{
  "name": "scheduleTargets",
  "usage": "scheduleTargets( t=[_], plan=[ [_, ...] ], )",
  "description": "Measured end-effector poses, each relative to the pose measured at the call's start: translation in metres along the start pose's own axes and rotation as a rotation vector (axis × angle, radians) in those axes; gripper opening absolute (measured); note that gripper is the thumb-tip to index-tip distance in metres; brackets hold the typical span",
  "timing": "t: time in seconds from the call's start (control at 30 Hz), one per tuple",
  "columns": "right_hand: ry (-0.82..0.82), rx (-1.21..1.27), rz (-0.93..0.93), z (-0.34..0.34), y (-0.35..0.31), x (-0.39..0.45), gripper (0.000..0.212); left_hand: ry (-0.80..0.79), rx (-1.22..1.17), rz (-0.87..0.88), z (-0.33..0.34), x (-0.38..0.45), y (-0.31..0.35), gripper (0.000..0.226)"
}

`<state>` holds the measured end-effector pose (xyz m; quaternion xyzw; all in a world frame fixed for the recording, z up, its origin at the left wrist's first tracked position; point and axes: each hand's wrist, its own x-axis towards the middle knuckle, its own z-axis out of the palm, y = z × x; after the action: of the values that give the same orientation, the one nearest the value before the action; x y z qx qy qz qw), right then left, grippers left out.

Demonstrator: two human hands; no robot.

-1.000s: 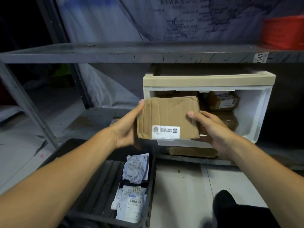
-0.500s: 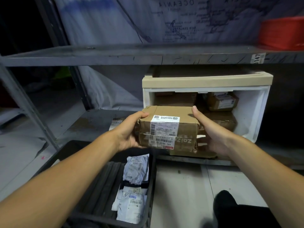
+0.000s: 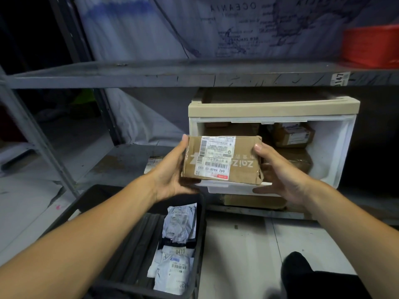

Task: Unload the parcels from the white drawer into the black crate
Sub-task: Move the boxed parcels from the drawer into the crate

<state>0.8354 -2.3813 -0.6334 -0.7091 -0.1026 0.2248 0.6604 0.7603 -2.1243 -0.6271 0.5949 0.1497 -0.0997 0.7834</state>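
While the left hand (image 3: 170,180) and right hand (image 3: 280,175) clasp a brown cardboard parcel (image 3: 222,160) by its ends, label up, it hangs before the white drawer (image 3: 332,147) on a grey metal shelf (image 3: 121,156). Below left: black crate (image 3: 133,240) holding white mailer bags (image 3: 179,225) on pale floor (image 3: 244,255). Behind: map-printed sheet (image 3: 237,26).

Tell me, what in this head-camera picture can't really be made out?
- How many parcels remain in the white drawer: the cardboard box held between the left hand and right hand blocks its left part, and the back is dark.
- The small print on the box's label: too small.
- The near end of the black crate: cut off by the bottom edge, partly behind the left forearm.
- The red bin: cut off by the right edge.
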Motion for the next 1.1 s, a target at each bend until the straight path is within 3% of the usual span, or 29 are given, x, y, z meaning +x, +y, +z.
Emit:
scheduleTargets(
  t=[0.23,0.4,0.57,0.77,0.9,1.03,1.1],
  plan=[
    [-0.059,0.103,0.126,0.008,-0.005,-0.007,0.071,0.214,-0.105,0.182,0.019,0.012,-0.013,0.029],
    [-0.152,0.128,0.169,0.010,-0.005,-0.006,0.085,0.314,-0.122,0.197,0.019,0.022,-0.013,0.048],
    [-0.120,0.070,0.177,0.014,-0.005,-0.007,0.069,0.290,-0.103,0.215,0.017,0.026,-0.012,0.066],
    [-0.022,0.248,0.131,0.029,-0.003,-0.007,0.040,0.156,-0.097,0.180,0.036,0.024,-0.022,0.075],
    [-0.145,0.211,0.163,0.025,0.004,-0.006,0.060,-0.004,-0.093,0.089,0.041,0.022,-0.027,0.059],
    [-0.214,0.143,0.193,0.019,0.005,-0.006,0.082,0.033,-0.079,0.069,0.037,0.017,-0.020,0.043],
    [-0.173,0.209,0.158,0.022,0.001,-0.005,0.075,0.041,-0.055,0.053,0.036,0.016,-0.019,0.041]
  ],
)
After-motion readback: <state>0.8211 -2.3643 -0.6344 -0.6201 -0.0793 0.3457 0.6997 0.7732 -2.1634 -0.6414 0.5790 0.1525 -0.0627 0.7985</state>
